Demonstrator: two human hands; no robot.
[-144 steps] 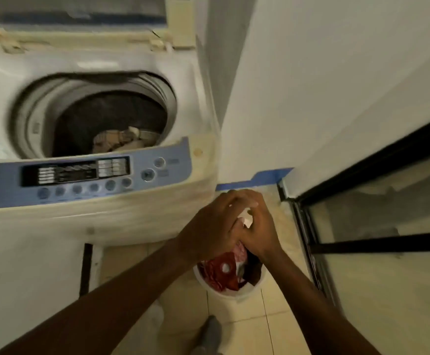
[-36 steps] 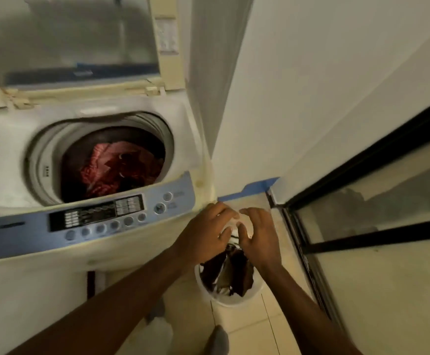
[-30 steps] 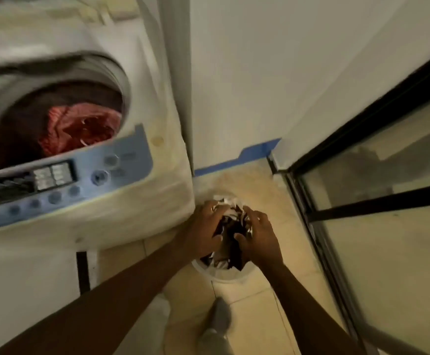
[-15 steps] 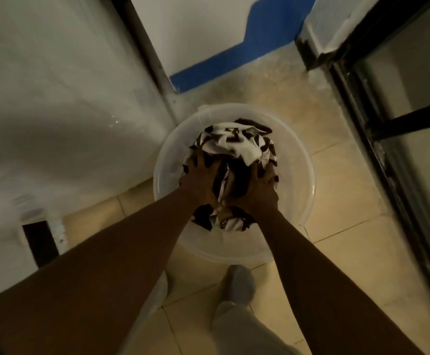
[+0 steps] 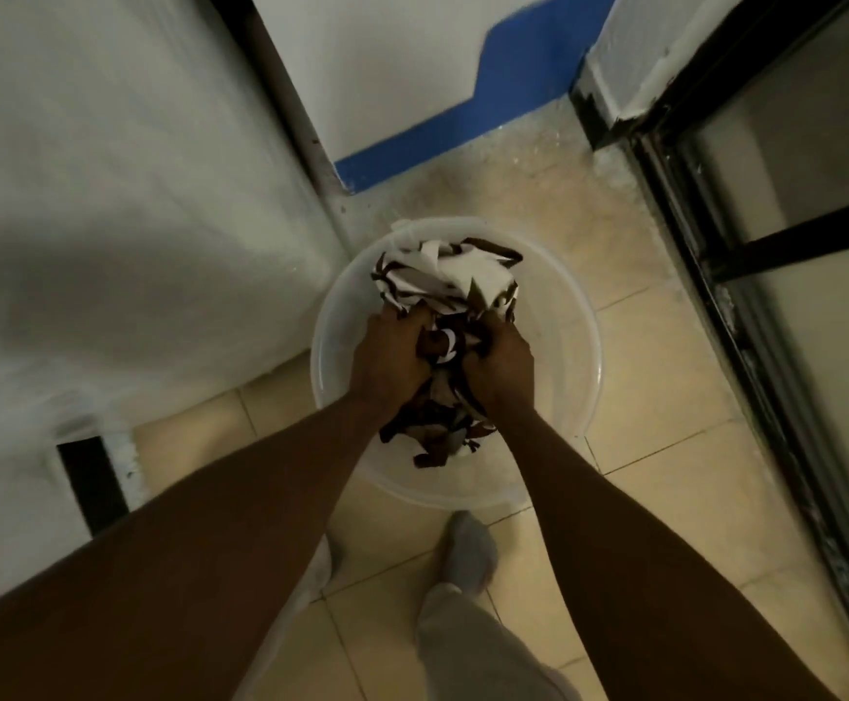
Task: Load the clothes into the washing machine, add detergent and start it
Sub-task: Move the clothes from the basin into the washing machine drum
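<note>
A brown-and-white patterned garment [image 5: 445, 280] is bunched up over a translucent white bucket [image 5: 569, 346] on the tiled floor. My left hand [image 5: 392, 359] and my right hand [image 5: 501, 369] are side by side, both closed on the cloth near its middle. Part of the fabric hangs below my hands inside the bucket. The washing machine's white side panel [image 5: 124, 194] fills the left of the view; its drum and controls are out of frame.
A white wall with a blue skirting strip [image 5: 463, 129] stands behind the bucket. A black-framed glass door [image 5: 766, 245] runs along the right. My grey-socked foot [image 5: 468, 548] stands just in front of the bucket on beige tiles.
I have bent down from the machine to the bucket. Both hands have gathered the patterned garment into tighter fists and raised it slightly since half a second ago.
</note>
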